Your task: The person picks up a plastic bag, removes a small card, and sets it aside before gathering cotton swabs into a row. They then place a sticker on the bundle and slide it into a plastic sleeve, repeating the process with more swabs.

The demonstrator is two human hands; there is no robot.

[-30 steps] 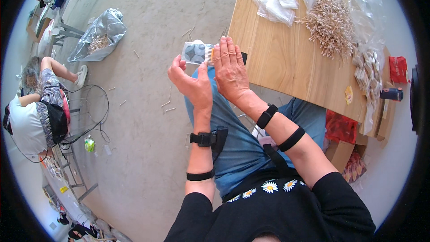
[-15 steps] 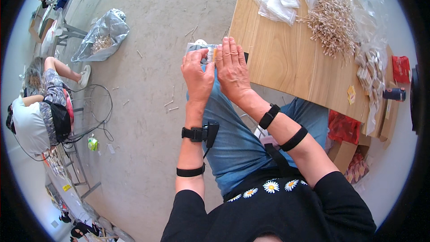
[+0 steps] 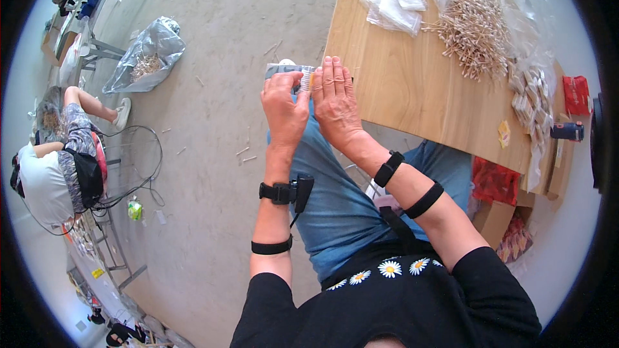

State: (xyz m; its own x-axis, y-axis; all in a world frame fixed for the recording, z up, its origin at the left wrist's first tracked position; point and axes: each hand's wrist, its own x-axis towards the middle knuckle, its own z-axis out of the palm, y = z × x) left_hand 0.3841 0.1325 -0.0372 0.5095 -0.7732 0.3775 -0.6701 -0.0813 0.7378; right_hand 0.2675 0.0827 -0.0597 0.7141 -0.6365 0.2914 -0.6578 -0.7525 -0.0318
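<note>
Head view: swab packet [image 3: 307,80] sits near twelve o'clock, left hand [image 3: 284,104] gripping it, right hand [image 3: 334,100] flat at its three-o'clock end; looks light, slick, crushable, best held by long edges.

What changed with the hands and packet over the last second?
The left hand shifted its fingers rightward, from the left edge of the packet onto its face. The right hand stays by its right end; the swab pile stays put.
</note>
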